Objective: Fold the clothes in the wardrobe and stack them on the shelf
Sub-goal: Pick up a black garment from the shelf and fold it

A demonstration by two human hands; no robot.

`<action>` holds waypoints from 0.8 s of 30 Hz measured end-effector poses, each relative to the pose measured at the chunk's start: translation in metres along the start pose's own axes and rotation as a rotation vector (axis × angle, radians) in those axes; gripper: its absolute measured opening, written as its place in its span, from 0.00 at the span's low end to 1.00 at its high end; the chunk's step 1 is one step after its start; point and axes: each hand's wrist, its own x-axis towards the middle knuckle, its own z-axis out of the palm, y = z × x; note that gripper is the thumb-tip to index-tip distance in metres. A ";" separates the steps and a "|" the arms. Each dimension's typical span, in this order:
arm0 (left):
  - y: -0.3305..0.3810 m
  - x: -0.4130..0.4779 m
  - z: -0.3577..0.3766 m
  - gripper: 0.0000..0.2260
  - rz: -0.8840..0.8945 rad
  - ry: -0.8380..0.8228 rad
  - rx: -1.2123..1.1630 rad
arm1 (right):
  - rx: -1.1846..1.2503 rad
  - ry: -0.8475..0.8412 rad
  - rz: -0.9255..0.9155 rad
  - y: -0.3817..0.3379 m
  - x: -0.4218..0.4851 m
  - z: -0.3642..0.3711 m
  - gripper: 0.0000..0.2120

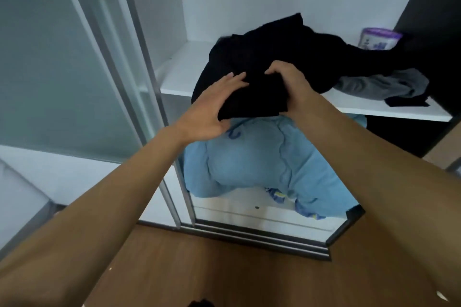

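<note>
A black garment [272, 57] lies in a heap on the white wardrobe shelf [179, 75], and part of it hangs over the front edge. My left hand [212, 109] rests on its left side with the fingers straight and the thumb under the hanging edge. My right hand [289, 82] grips a fold of the same garment from above, fingers curled. A grey garment [381, 85] lies crumpled on the shelf to the right, partly under the black cloth.
A purple-and-white tub [379, 38] stands at the back right of the shelf. Below the shelf a light blue quilt [262, 162] bulges out. A frosted sliding door [62, 70] stands at left, a dark panel at right. Wooden floor [224, 269] is underfoot.
</note>
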 end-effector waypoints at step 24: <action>-0.261 0.094 -0.041 0.22 -0.441 0.089 0.327 | -0.272 0.169 0.215 0.046 0.255 0.134 0.13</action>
